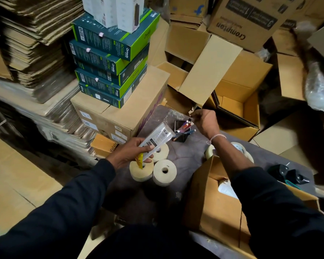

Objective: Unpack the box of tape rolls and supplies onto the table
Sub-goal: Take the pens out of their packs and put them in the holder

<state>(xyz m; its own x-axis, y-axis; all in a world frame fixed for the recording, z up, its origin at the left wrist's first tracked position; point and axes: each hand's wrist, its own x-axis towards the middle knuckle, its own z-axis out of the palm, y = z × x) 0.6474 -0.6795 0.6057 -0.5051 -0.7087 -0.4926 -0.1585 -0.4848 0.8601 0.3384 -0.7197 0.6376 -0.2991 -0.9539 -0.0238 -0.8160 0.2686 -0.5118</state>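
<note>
Head view, looking down: left hand curled round a clear flat packet and a thin yellow item, held just above the cream rolls standing on the grey worktop; right hand reaching past the black pen cup, fingertips drawn together near the pens' tips, pinching something too small to make out; open cardboard box at the near right of the worktop, white contents showing inside, two clear tape rolls just behind it; black tape dispenser further right; green cartons stacked beyond on a brown carton. Likely step: setting out small supplies. Best lay the packet flat on bare worktop beside the rolls, not on top; keep the right wrist clear of the pen cup to avoid tipping; then back to the box.
</note>
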